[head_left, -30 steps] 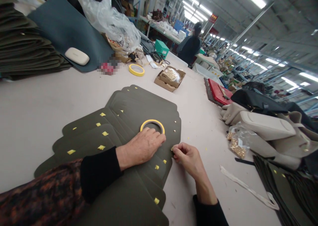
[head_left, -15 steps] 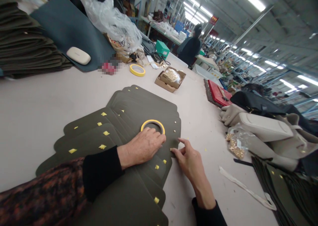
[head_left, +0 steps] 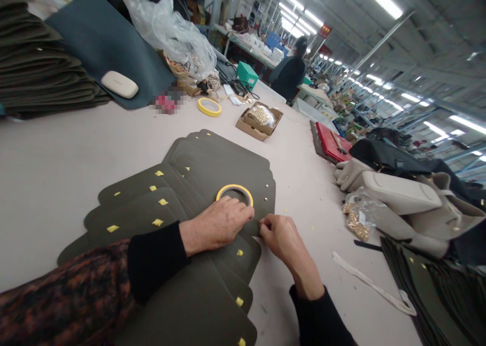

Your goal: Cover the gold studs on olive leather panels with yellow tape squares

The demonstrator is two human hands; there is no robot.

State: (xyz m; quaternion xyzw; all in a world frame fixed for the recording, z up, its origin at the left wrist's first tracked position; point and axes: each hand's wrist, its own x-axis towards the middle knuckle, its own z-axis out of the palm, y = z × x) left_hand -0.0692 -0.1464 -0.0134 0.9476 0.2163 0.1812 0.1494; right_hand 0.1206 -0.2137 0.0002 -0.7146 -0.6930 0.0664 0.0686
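Observation:
Dark olive panels (head_left: pixel 224 156) lie fanned and overlapping on the table, with small yellow tape pieces (head_left: pixel 163 202) stuck on several of them. My left hand (head_left: pixel 218 224) rests on the panels, its fingers closed on the near rim of a roll of yellow tape (head_left: pixel 234 186). At the right edge of the panels, my right hand (head_left: pixel 281 234) is closed in a pinch, thumb and index finger together. What sits between those fingertips is too small to make out. Two small shiny metal studs (head_left: pixel 266 192) show on the top panel just beyond the right hand.
Behind the panels are a second tape roll (head_left: pixel 209 107) and a cardboard box of gold studs (head_left: pixel 259 120). Stacked olive panels (head_left: pixel 41 67) stand at left. Beige bags (head_left: pixel 398 189), a bag of gold hardware (head_left: pixel 359 217) and a white strap (head_left: pixel 372 282) lie right. A person (head_left: pixel 288 72) sits far back.
My right hand's fingers have closed from a spread pose into a pinch at the panel edge. One yellow piece near that hand no longer shows. My left hand stays on the tape roll.

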